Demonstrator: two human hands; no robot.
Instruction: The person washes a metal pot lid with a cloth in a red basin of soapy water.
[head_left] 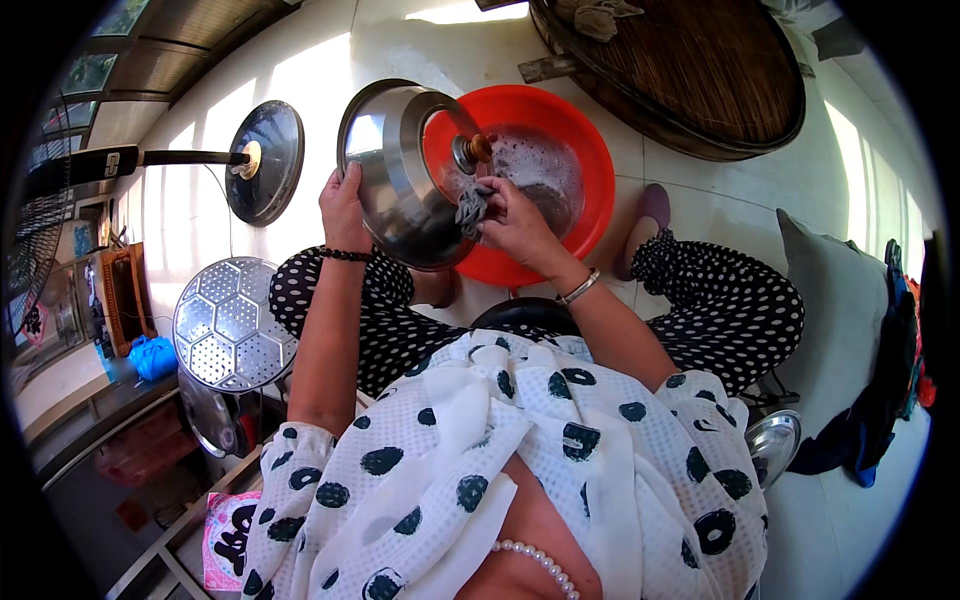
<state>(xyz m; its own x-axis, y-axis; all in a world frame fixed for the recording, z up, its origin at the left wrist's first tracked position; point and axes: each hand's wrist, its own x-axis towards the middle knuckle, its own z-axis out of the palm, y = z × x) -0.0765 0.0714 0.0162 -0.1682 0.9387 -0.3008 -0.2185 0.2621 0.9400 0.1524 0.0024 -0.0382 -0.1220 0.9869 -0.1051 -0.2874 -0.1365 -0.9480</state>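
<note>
A shiny steel pot lid (400, 200) with a glass band and a brown-topped knob is tilted up over the left side of a red plastic basin (597, 185). My left hand (345, 212) grips the lid by its left rim. In my right hand (515, 228) is a crumpled grey scrubber (471, 210), pinched against the lid below the knob; whether it is cloth or wire I cannot tell. Foamy water (545, 170) lies in the basin, and the lid hides part of it.
A dark lid (265, 165) lies on the tiled floor to the left, near a black fan (40, 200). A perforated steel stool top (232, 322) stands by my left knee. Far right is a large round woven tray (690, 70). A grey cushion (830, 300) is at the right.
</note>
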